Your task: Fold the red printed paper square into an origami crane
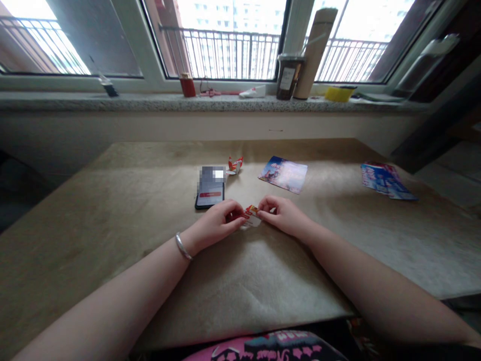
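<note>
Between my two hands is a small piece of red, yellow and white printed paper, partly folded. My left hand, with a silver bangle on its wrist, pinches the paper's left side. On the right side, my right hand grips the paper's edge between thumb and fingers. A folded red and white paper piece with pointed tips stands beyond my hands. Beside it lies a smartphone with its screen lit.
A blue and pink printed sheet lies past my right hand. Several blue printed cards overlap at the table's right. The windowsill bears a red bottle, a dark lidded container, a tall tan cylinder and a yellow item.
</note>
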`<state>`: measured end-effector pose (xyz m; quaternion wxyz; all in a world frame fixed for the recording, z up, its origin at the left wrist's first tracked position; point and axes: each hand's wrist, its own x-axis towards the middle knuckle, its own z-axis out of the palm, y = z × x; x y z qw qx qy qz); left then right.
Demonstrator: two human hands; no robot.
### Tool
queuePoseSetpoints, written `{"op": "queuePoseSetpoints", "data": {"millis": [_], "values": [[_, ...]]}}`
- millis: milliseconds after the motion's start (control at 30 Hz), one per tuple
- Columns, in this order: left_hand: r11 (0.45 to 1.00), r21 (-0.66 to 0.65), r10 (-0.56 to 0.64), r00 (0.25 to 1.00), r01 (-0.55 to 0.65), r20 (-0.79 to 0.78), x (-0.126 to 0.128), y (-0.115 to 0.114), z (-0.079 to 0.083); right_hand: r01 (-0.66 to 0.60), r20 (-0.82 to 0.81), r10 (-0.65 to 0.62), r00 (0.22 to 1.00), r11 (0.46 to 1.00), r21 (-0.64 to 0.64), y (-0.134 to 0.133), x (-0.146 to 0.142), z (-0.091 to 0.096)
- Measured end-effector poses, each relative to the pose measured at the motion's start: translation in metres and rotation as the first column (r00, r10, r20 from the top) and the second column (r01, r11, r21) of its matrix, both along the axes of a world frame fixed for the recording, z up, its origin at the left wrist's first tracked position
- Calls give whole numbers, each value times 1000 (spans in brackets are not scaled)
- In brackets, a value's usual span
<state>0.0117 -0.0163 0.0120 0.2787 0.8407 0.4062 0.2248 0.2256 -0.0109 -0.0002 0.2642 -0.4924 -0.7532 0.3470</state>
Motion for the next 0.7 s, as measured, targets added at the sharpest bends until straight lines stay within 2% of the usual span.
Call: {"op": "queuePoseSetpoints", "data": {"millis": [133,367,700], "values": [[994,105,6,996,3,-88,2,0,-1,-19,89,15,996,999,42,-2,0,1],[962,271,19,982,33,-188,2,1,-7,-110,281,22,959,947,303,-3,0,3],[931,351,4,956,104,-292,3,-2,-5,-189,490,-29,871,902,389,-7,1,9]]}}
